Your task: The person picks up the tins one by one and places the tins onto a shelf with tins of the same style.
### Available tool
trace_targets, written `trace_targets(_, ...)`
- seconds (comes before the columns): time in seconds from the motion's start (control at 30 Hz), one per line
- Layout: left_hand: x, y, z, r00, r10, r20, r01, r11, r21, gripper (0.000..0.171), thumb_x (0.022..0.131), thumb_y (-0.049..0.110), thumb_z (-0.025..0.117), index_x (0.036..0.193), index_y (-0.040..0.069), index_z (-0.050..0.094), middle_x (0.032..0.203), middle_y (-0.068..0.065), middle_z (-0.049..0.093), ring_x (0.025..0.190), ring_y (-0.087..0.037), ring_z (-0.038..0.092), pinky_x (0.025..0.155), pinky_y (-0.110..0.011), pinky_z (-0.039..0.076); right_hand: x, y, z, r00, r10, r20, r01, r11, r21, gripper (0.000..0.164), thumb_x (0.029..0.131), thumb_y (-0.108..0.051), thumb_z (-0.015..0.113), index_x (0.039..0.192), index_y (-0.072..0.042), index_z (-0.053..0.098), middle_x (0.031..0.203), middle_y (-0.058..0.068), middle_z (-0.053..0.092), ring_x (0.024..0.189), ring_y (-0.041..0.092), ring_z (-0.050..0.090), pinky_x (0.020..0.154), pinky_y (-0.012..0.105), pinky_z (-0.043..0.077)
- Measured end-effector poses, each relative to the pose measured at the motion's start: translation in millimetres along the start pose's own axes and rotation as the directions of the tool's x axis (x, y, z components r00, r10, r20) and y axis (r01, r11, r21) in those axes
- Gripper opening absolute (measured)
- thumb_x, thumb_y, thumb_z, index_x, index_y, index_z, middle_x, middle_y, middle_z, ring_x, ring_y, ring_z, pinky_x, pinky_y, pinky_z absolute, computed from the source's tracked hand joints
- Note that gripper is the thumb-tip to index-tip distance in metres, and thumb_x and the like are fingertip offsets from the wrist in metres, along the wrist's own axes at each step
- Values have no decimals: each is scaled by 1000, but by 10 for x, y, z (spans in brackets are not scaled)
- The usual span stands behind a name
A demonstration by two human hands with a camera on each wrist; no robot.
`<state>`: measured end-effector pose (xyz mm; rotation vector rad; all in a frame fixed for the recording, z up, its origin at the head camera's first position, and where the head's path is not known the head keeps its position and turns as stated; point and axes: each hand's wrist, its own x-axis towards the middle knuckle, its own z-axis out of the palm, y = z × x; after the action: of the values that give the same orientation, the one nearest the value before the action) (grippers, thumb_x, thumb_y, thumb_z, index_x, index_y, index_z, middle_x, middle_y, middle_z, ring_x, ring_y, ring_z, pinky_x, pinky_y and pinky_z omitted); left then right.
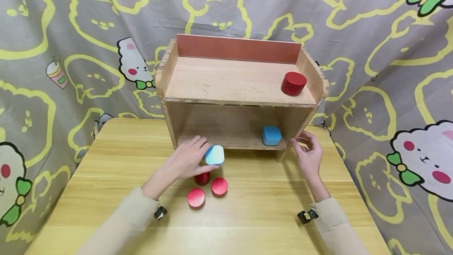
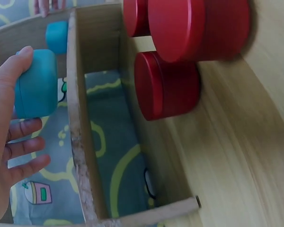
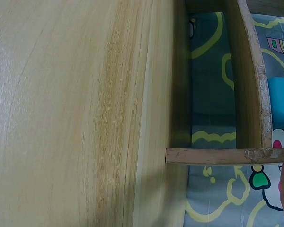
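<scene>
Between the thumb and fingers of my left hand point(image 1: 187, 158), a blue rounded-square tin point(image 1: 215, 155) is gripped before the lower left part of a wooden shelf point(image 1: 226, 80). In the left wrist view the thumb lies along the top of this tin point(image 2: 38, 85). Three red round tins stand on the table just below that hand: one point(image 1: 202, 178) partly hidden, two point(image 1: 196, 198) in front. At the right, my right hand point(image 1: 310, 156) touches the shelf's side panel point(image 1: 296, 129) from outside, its fingers loosely bent. A second blue tin point(image 1: 271, 136) stands inside the lower level, near that panel.
Another red tin point(image 1: 293, 84) sits at the right end of the upper level. A reddish-brown board point(image 1: 238, 48) closes the top back of the shelf. The wooden table point(image 1: 258, 223) extends towards me, and a patterned grey curtain point(image 1: 382, 101) hangs behind and beside it.
</scene>
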<state>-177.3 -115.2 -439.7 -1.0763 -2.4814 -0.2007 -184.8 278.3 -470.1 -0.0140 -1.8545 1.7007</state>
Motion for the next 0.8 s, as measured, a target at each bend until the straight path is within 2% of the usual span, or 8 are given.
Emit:
trace_targets(0.47, 369, 94, 124, 997, 73, 34, -74, 997, 20, 65, 89, 69, 70, 120, 12, 69, 108, -2, 70, 98, -19, 65, 84, -31, 61, -4, 2, 0, 1000, -7, 4, 7, 1000, 4, 35, 89, 13, 73, 123, 16, 62, 102, -12, 71, 91, 1, 70, 72, 10, 58)
trace_targets(0.8, 622, 168, 184, 994, 71, 81, -71, 997, -4, 67, 91, 70, 68, 127, 13, 69, 115, -3, 71, 106, -20, 67, 86, -31, 62, -2, 12, -7, 1000, -6, -2, 5, 1000, -8, 35, 89, 14, 73, 122, 15, 63, 104, -13, 71, 90, 0, 70, 72, 9, 57)
